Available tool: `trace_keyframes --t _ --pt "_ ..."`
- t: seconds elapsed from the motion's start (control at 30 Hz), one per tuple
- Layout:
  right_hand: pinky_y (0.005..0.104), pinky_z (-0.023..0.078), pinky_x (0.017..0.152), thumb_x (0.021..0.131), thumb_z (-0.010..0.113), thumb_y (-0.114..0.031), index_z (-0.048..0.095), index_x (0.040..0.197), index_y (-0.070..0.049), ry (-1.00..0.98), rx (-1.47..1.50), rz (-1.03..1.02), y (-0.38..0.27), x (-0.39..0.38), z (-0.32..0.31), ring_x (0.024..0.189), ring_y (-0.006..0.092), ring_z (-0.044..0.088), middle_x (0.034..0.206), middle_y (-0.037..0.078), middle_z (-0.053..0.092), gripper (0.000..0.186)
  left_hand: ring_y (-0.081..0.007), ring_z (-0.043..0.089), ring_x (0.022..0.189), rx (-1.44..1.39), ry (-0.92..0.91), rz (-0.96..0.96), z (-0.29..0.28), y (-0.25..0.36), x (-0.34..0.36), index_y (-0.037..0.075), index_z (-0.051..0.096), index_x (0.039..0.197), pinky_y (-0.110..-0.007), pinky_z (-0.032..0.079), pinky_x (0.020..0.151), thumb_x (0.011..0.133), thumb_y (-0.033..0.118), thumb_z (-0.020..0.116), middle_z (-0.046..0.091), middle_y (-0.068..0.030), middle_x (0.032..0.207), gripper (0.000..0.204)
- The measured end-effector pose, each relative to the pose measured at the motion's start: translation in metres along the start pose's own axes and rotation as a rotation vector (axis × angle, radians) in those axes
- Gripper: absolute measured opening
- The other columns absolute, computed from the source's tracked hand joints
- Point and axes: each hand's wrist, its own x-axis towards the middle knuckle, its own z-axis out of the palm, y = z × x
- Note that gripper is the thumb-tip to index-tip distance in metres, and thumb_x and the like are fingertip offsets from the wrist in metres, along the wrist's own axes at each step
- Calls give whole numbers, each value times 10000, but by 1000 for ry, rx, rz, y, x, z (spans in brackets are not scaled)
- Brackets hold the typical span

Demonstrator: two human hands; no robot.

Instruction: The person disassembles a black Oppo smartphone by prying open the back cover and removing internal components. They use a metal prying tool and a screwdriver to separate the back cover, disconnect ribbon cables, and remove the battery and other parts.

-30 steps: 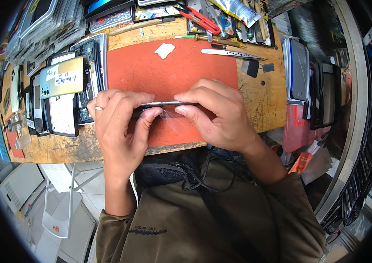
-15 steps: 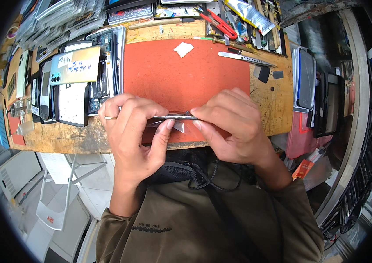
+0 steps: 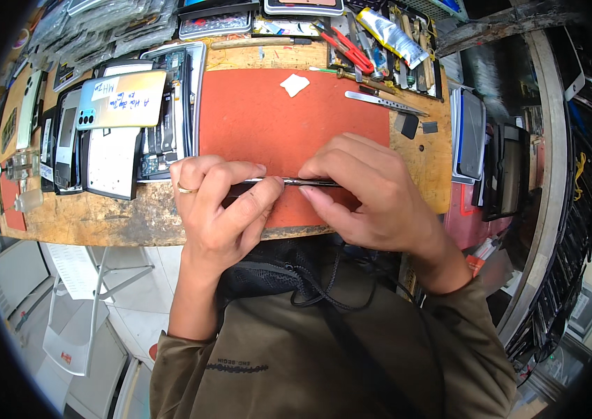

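Both hands hold a thin, dark phone-like slab, seen edge-on above the red work mat. My left hand closes on its left part, the thumb tip pressed to the near edge and a ring on one finger. On the right part, my right hand pinches the slab between thumb and curled fingers. The slab's broad faces are hidden at this angle, so its exact kind is unclear. A torn white scrap lies on the mat beyond the hands.
Left of the mat are stacked phone parts, topped by a pale phone back cover with handwriting. Tweezers and small black pieces lie to the right. Red-handled pliers and a silver-yellow tube rest at the back.
My left thumb has moved up and right along the slab's near edge. A clear film flap that hung below the slab no longer shows. The whole view has shifted slightly.
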Motion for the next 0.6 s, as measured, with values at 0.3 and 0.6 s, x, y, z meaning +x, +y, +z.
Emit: trace_keyframes --t 0.3,0.6 --pt "402 504 643 809 803 50 727 948 -3 42 -48 -37 -1 0 0 741 295 663 865 111 690 168 -217 573 931 69 5 51 3 -5 -2 281 822 1002 -411 390 827 724 224 830 695 49 1037 284" --pt "412 491 629 811 791 54 729 946 3 33 -56 -34 -3 3 -2 722 302 651 848 113 683 158 -219 571 946 113 -9 57 2 -2 3 302 809 999 -418 392 842 733 237 826 664 48 1030 275"
